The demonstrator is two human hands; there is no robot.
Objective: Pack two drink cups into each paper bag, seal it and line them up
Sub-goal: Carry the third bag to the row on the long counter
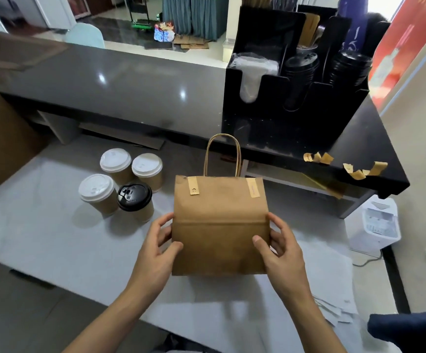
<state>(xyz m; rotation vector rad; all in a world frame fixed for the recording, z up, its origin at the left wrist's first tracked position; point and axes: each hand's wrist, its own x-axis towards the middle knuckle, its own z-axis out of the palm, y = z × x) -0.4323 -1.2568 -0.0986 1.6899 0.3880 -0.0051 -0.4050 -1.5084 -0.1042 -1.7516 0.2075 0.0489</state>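
A flat brown paper bag with twine handles is held upright over the white counter, at centre. My left hand grips its left edge, thumb on the front. At the bag's right edge my right hand holds on the same way. Left of the bag stand several brown drink cups: three with white lids and one with a black lid. Two paper stickers sit near the bag's top corners.
A black organiser with lids and sleeves stands on the dark raised shelf behind. Curled sticker strips hang on the shelf's edge. A brown box sits at far left, a white device at right.
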